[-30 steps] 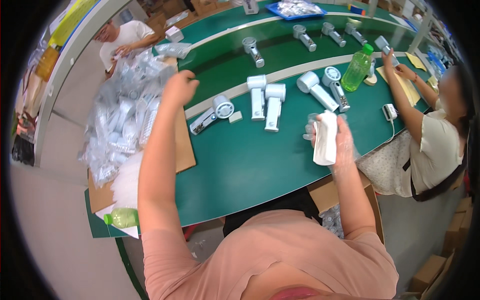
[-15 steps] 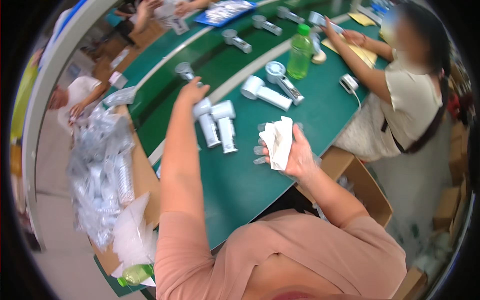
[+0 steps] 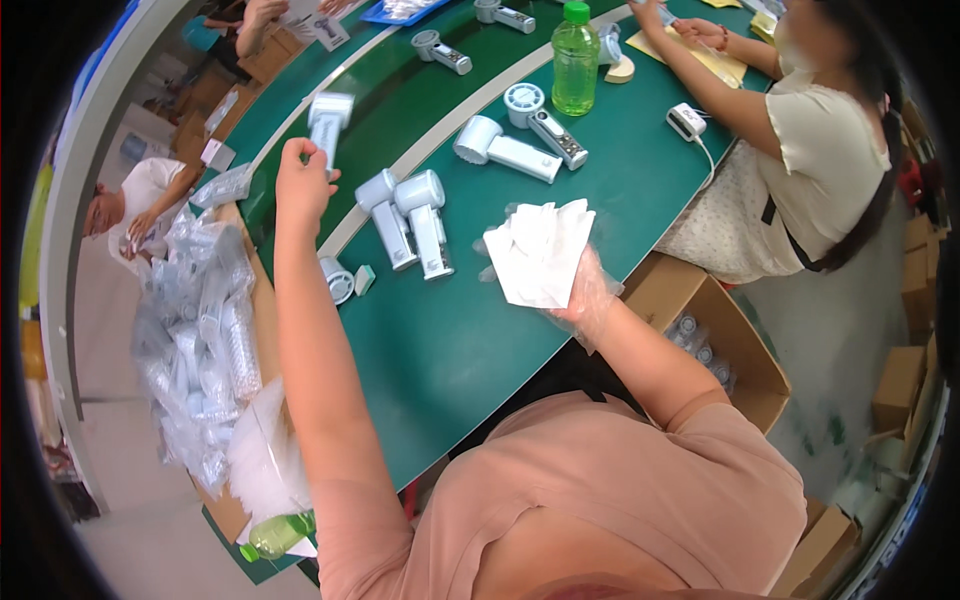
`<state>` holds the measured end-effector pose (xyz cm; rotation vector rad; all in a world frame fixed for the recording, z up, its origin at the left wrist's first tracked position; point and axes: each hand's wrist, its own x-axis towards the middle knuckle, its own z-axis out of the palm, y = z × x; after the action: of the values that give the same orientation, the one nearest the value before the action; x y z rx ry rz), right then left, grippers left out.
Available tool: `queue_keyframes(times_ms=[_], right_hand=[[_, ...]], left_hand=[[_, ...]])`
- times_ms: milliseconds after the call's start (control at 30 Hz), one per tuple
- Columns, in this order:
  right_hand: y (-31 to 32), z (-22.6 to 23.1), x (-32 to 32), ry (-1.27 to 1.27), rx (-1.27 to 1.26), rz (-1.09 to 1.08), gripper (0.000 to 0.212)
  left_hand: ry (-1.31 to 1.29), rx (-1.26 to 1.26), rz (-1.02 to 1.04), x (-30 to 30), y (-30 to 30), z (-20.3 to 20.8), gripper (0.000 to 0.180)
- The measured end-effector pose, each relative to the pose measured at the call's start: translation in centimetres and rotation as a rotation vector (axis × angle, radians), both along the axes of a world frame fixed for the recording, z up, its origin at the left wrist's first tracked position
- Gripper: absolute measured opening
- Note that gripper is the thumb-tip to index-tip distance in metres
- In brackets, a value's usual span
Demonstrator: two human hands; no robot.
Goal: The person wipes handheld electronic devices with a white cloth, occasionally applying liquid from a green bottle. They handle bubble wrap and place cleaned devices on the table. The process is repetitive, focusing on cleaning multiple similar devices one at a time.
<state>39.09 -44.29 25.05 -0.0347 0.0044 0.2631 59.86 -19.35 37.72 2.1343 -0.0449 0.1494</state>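
Observation:
My left hand (image 3: 303, 188) pinches the lower end of a pale blue handheld fan (image 3: 327, 125), held up over the dark green belt and slightly blurred. In my right hand (image 3: 588, 290), which wears a clear plastic glove, a folded white cloth or paper wipe (image 3: 540, 255) lies across the fingers and hides most of them. Between my hands, two handheld fans (image 3: 427, 225) rest side by side on the green table. Two more fans (image 3: 512, 152) lie farther right, one showing its round grille. Beside my left forearm, another fan head (image 3: 338, 281) shows next to a small pale block (image 3: 364, 280).
A green bottle (image 3: 574, 60) stands at the table's far side, near a white device (image 3: 686, 122) with a cable. A co-worker (image 3: 820, 160) sits at right. Bagged fans (image 3: 200, 330) heap up at left. An open carton (image 3: 740, 330) stands below the table's right edge. More fans (image 3: 442, 52) lie on the belt.
My left hand has picked the fan up off the belt and drawn it left and closer. The white wipe in my right hand has spread wider. The whole view has shifted a little.

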Motion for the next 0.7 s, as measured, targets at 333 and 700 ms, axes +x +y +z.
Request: queue_keyframes(times_ms=[333,700], right_hand=[[3.2,5.8,-0.1,-0.181,-1.354,-0.857,0.043],[2.3,3.5,-1.0,0.007,-0.434,0.18,0.043]], left_hand=[[0.104,-0.202,-0.371,-24.7,-3.0,-3.3,0.031],[0.041,-0.466,-0.453,-28.7,1.1,-12.6,0.031]])
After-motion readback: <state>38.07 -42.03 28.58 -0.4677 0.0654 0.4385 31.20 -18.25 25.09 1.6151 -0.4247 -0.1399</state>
